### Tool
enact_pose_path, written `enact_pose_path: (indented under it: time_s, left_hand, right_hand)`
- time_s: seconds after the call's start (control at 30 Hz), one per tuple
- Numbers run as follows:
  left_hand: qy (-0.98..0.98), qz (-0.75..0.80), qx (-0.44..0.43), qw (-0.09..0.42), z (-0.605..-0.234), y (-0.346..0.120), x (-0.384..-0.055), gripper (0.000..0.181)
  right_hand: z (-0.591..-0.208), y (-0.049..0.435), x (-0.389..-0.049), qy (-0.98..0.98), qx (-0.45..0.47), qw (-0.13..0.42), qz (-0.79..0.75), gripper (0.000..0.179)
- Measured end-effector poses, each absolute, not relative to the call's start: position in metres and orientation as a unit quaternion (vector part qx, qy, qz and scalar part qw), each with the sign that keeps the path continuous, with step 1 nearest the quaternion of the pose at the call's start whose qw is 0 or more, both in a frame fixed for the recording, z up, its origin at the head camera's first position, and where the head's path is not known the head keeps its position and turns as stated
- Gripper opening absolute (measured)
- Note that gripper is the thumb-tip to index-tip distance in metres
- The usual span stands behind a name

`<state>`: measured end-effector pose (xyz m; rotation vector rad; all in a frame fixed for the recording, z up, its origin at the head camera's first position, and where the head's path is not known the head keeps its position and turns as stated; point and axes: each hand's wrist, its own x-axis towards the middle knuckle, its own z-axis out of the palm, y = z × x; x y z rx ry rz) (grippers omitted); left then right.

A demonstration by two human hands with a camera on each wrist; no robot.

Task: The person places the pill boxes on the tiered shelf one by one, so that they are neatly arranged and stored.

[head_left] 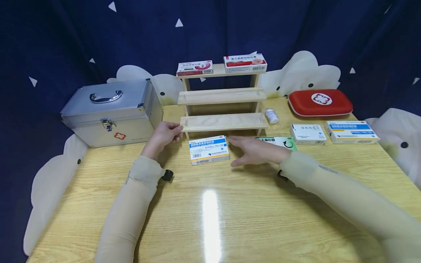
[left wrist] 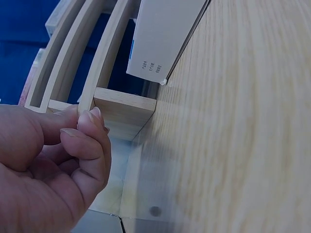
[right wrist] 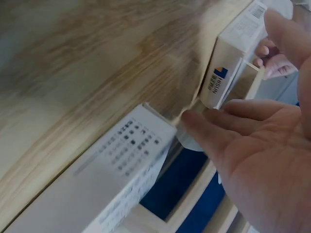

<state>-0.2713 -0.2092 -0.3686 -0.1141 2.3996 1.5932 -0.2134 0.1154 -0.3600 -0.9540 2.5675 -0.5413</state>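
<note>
My left hand [head_left: 164, 136] pinches the left end of the lowest step of a three-step wooden shelf [head_left: 223, 122]; in the left wrist view the thumb and fingertips [left wrist: 92, 116] meet on the board's end. In front of the shelf, a blue-and-white medicine box [head_left: 209, 149] lies on the table. My right hand [head_left: 251, 149] is at that box's right side, fingers extended and thumb apart, holding nothing. Whether its fingertips touch the box, I cannot tell. Behind the right hand lies a green-and-white medicine box [head_left: 279, 140], partly hidden by the wrist.
Two medicine boxes sit on the shelf's top step [head_left: 218, 69]. A silver case [head_left: 108, 109] stands left. To the right are a small white bottle [head_left: 272, 116], a white box [head_left: 308, 133], another blue-and-white box [head_left: 352, 131] and a red pouch [head_left: 320, 109].
</note>
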Motion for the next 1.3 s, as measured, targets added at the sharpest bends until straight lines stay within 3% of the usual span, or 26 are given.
enact_pose_path:
  time_s: [0.43, 1.3]
  left_hand:
    - [0.829, 0.544, -0.040, 0.126, -0.369, -0.208, -0.271, 0.034]
    - [0.831, 0.540, -0.043, 0.124, -0.370, -0.209, -0.272, 0.035]
  right_hand:
    - [-0.370, 0.097, -0.226, 0.906, -0.321, 0.207, -0.183, 0.107]
    - [-0.371, 0.075, -0.222, 0.926, -0.293, 0.167, -0.169, 0.097]
